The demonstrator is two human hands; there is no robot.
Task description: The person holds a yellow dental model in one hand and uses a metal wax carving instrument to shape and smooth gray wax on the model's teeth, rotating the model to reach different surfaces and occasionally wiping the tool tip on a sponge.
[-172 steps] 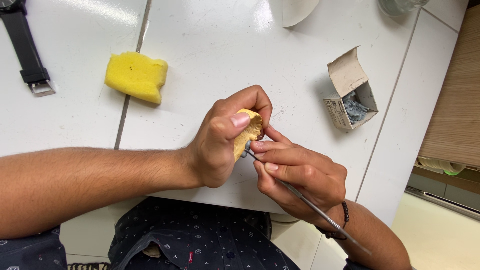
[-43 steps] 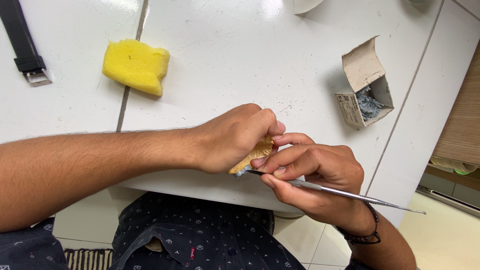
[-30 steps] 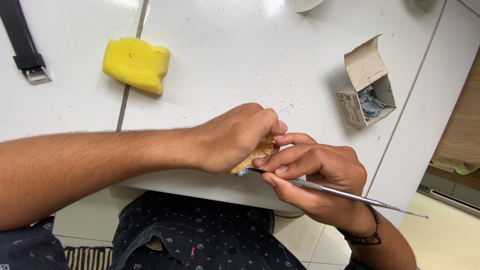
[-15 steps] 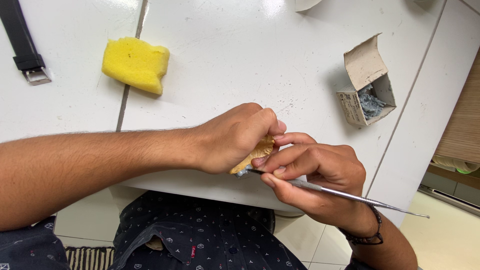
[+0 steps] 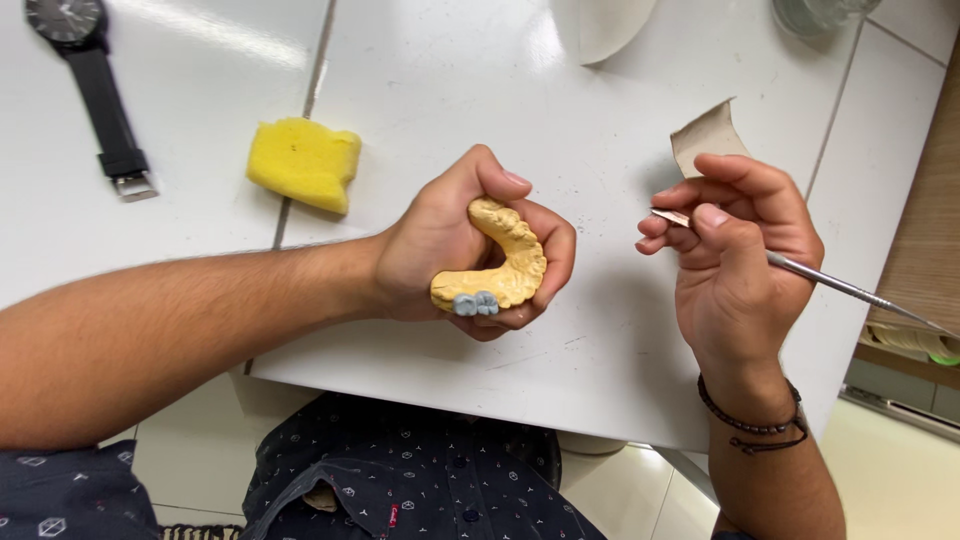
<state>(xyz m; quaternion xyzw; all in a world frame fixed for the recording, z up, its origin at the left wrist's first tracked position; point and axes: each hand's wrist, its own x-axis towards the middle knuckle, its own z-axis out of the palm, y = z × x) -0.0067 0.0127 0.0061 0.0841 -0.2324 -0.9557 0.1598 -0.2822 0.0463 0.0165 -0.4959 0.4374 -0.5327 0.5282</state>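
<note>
A yellow dental cast (image 5: 497, 268) is cupped in the left hand (image 5: 455, 250) above the white bench (image 5: 420, 90), fingers curled around its arch, likely so the two grey teeth (image 5: 476, 303) at its near end are turned up for inspection. A thin metal instrument (image 5: 800, 270) is pinched pen-style in the right hand (image 5: 735, 250), tip held clear of the cast. A yellow sponge (image 5: 303, 162) and a wristwatch (image 5: 95, 90) lie apart on the bench.

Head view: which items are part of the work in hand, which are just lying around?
In use:
- yellow dental cast with grey teeth, gripped in the left hand
- thin metal tool, held in the right hand

Lying about on the white table:
- yellow sponge
- black wristwatch
- cardboard flap behind the right hand
</note>
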